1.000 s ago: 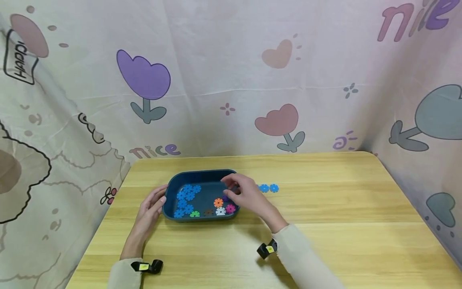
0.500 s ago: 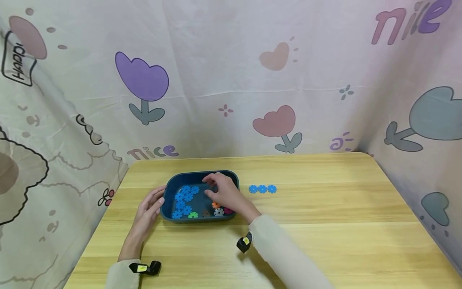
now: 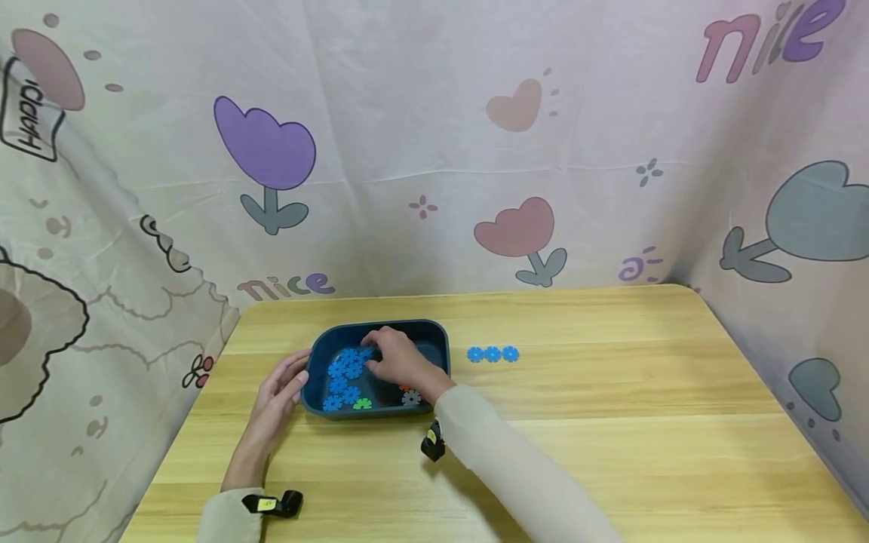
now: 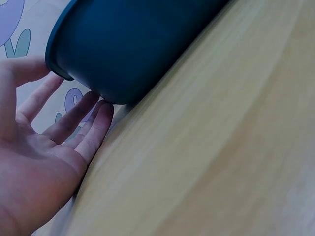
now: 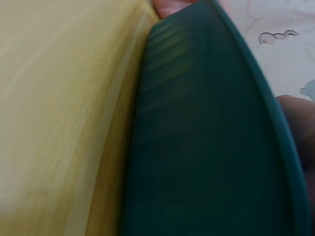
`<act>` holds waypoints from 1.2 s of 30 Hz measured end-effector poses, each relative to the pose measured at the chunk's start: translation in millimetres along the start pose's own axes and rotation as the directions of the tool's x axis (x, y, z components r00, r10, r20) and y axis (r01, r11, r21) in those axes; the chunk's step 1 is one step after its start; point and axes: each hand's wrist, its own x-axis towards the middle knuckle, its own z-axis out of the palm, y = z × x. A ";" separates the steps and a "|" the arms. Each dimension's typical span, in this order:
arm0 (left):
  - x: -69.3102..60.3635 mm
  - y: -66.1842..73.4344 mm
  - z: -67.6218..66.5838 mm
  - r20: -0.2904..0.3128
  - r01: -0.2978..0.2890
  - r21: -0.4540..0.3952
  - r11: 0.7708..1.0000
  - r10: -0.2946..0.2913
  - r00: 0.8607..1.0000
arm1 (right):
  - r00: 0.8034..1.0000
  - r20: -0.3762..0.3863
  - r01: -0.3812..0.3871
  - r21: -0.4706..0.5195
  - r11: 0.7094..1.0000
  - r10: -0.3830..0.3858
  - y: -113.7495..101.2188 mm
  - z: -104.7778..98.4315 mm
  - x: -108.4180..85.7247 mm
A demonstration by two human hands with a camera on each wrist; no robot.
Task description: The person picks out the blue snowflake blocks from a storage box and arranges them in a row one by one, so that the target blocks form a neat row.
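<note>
Leftward across the tray (image 3: 380, 413), my right hand (image 3: 402, 362) has moved to the blue pieces (image 3: 352, 370). Thumb and forefinger stand apart, no grip visible; the nearest piece lies right at their tips, the cluster trailing left and toward me. My left hand (image 3: 277, 388), farther from that piece, touches the tray's left end.

We are counting two hands (image 3: 274, 396), one tray (image 3: 373, 412), three outer blue discs (image 3: 492, 357), one green disc (image 3: 362, 405), one white disc (image 3: 411, 398), and several inner blue discs (image 3: 338, 385), overlapping beyond exact counting.
</note>
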 end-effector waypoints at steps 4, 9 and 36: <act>0.5 -0.5 1.0 0.002 -0.017 -0.015 1.000 0.017 1.000 | 1.000 0.030 -0.002 -0.077 0.997 0.004 -0.9 6.5 5.9; -1.4 -1.8 1.7 0.003 -0.017 -0.016 1.000 0.017 1.000 | 0.998 0.066 0.012 -0.246 0.969 0.005 -1.6 15.3 9.0; 0.0 -2.0 -0.3 -0.008 -0.001 0.023 1.000 0.001 1.000 | 0.994 0.070 -0.075 -0.098 0.992 0.082 10.0 13.6 7.0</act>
